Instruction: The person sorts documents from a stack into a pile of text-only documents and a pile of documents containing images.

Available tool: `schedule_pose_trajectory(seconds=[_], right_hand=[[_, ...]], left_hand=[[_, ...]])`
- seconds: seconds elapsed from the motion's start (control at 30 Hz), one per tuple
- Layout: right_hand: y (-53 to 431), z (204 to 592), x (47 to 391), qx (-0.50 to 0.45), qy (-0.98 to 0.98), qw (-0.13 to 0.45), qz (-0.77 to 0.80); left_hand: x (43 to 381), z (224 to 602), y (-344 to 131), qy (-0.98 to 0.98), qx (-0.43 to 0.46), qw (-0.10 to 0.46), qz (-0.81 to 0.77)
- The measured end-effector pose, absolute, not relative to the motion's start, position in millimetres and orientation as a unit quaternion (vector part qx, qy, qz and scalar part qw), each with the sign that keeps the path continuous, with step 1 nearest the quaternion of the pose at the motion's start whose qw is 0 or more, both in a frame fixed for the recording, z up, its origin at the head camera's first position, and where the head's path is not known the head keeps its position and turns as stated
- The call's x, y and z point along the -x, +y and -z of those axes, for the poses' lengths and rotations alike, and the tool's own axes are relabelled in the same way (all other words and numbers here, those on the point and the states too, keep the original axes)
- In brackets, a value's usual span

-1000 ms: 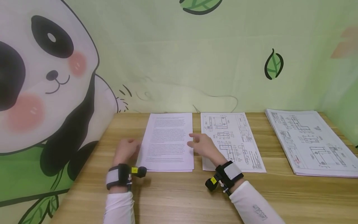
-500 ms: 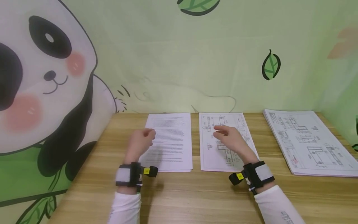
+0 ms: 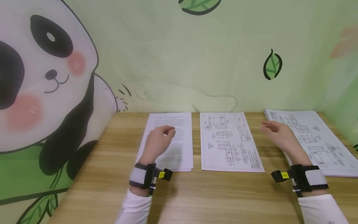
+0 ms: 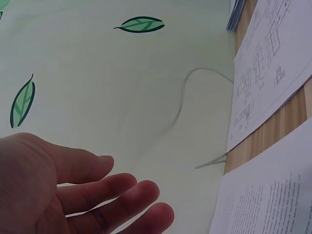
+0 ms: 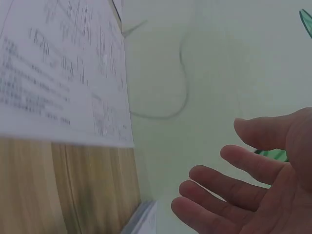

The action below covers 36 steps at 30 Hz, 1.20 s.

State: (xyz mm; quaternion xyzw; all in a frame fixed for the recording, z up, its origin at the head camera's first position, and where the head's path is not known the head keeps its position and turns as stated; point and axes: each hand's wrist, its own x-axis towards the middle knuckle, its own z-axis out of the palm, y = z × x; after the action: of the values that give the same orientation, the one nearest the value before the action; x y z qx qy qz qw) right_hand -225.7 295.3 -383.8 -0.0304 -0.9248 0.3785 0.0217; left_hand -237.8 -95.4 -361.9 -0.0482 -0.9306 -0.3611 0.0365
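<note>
Both left hand (image 3: 158,141) and right hand (image 3: 281,137) hover loosely spread, wood (image 3: 267,153) separating edges of papers (image 3: 231,138).

The right hand (image 3: 279,137) could pass toward nine o'clock, above the drawing sheet (image 3: 230,141). The wall (image 3: 195,56) blocks twelve o'clock.

The head view looks forward and down over the wooden table (image 3: 201,199); both wrist views, close in, face the leaf-print backdrop (image 3: 167,56), sharing the middle technical drawing (image 3: 230,141).
</note>
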Motion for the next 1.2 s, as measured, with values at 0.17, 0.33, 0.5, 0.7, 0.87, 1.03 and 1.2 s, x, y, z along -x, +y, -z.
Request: schedule_pose_trajectory(seconds=[0.17,0.33,0.5,0.7,0.87,1.03,1.2], right_hand=[[328.6,383.8,220.1,0.050,-0.929,0.039,-0.365],[352.3,386.5,217.7,0.061,-0.927,0.045,-0.366],[374.8,388.0,213.7,0.090,-0.929,0.047,-0.356],[393.2,395.3,208.8,0.137,-0.931,0.067,-0.331],[409.1,404.2,209.8,0.172,-0.926,0.053,-0.331],[427.5,422.5,212.2,0.192,-0.926,0.040,-0.323],[439.7,432.6,209.9,0.213,-0.923,0.030,-0.318]], left_hand=[[237.0,365.5,-82.0,-0.931,0.059,0.034,0.358],[236.4,369.5,-66.9,-0.934,0.085,0.027,0.345],[237.8,377.2,-40.9,-0.927,0.129,0.013,0.351],[241.0,390.9,-3.8,-0.910,0.174,-0.013,0.377],[242.8,398.9,28.7,-0.892,0.207,-0.042,0.400],[235.3,408.6,60.4,-0.855,0.205,-0.092,0.468],[222.0,421.0,93.1,-0.827,0.206,-0.131,0.506]])
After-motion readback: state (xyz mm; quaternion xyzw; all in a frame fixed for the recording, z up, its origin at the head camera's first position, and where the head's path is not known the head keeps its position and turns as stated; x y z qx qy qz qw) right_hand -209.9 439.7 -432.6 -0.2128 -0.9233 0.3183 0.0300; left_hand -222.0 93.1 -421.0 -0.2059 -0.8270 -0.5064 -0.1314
